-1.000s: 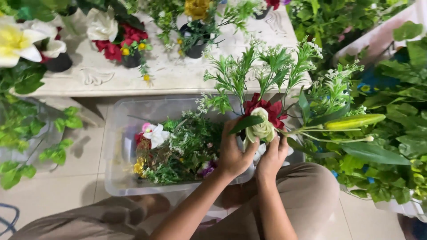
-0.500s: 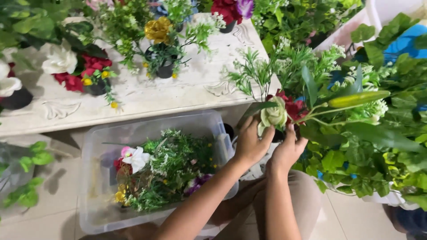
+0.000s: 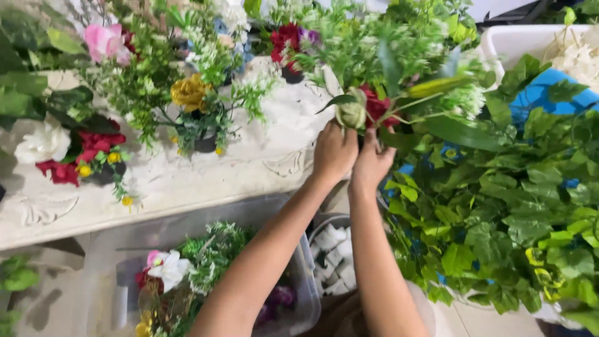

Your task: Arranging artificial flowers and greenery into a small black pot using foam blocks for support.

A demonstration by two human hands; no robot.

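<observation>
1. Both hands raised together at the far right end of a white carved counter (image 3: 187,181), left hand (image 3: 334,153) and right hand (image 3: 371,163) touching side by side, forearms running down toward the bottom of the view.
2. Fingers of both hands curled shut around the stems of a small flower bunch (image 3: 365,109), just past the counter's corner.
3. Little open room around the hands: leafy green foliage (image 3: 499,206) crowding in close on the right, potted arrangements on the counter to the left, more greenery directly beyond.
4. Bunch held roughly upright, stems down in the grip, heads pointing away from the person; a pale green-white bloom (image 3: 351,114) beside a dark red bloom (image 3: 377,106), with a long green leaf (image 3: 437,87) slanting up to the right.
5. On the counter: a small dark pot with a yellow flower (image 3: 190,93), a white and red arrangement (image 3: 68,146) nearer the left edge, a pink bloom (image 3: 103,40) further back.
6. Below the counter edge, a clear plastic bin (image 3: 299,293) with loose flowers and greenery, including a white and pink bloom (image 3: 165,268).
7. Beside the bin, under the arms, a round container of white blocks (image 3: 331,256).
8. Far right, a white tub (image 3: 499,40) and a blue surface (image 3: 536,97) partly hidden by leaves.
</observation>
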